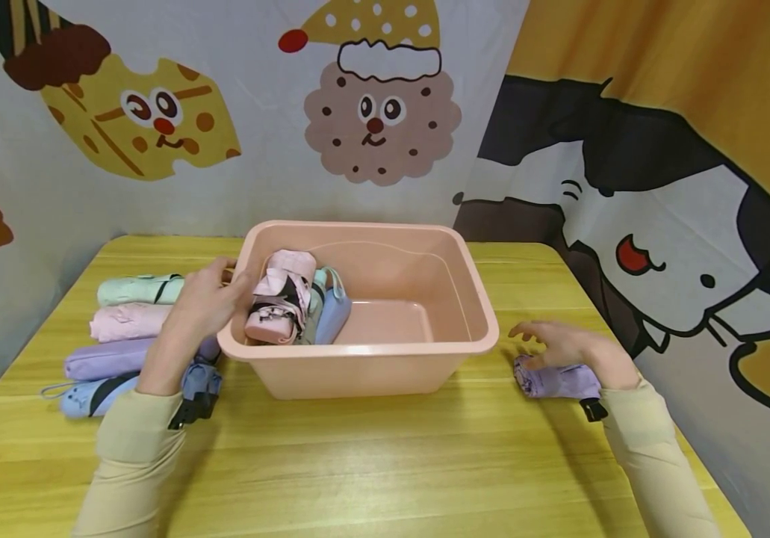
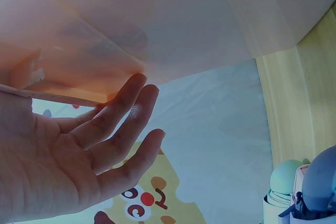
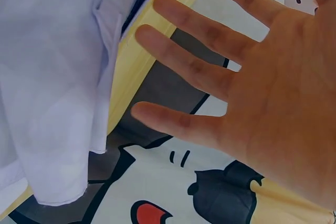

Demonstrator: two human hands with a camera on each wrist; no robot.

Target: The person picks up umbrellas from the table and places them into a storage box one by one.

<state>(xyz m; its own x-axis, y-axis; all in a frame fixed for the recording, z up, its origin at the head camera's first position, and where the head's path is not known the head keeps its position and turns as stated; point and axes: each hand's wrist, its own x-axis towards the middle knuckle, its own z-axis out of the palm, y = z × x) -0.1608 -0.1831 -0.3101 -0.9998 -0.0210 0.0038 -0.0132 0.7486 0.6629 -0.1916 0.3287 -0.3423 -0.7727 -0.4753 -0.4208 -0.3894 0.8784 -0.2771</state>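
A pink plastic bin (image 1: 358,371) stands mid-table. My left hand (image 1: 206,299) holds its left rim, thumb hidden behind the rim, fingers (image 2: 123,98) spread along the outer wall. Inside, at the left, lie a pink folded umbrella with black print (image 1: 281,299), a green one partly covered, and a blue folded umbrella (image 1: 334,314). Right of the bin, my right hand (image 1: 562,347) hovers with spread fingers over a purple folded umbrella (image 1: 562,381); the right wrist view shows its pale lilac cloth (image 3: 47,77) beside the bare palm.
Left of the bin lies a row of folded umbrellas: mint green (image 1: 136,290), pink (image 1: 129,321), purple (image 1: 105,360) and blue (image 1: 98,396), partly covered by my left forearm. A cartoon-printed curtain (image 1: 257,202) hangs behind the wooden table (image 1: 358,463).
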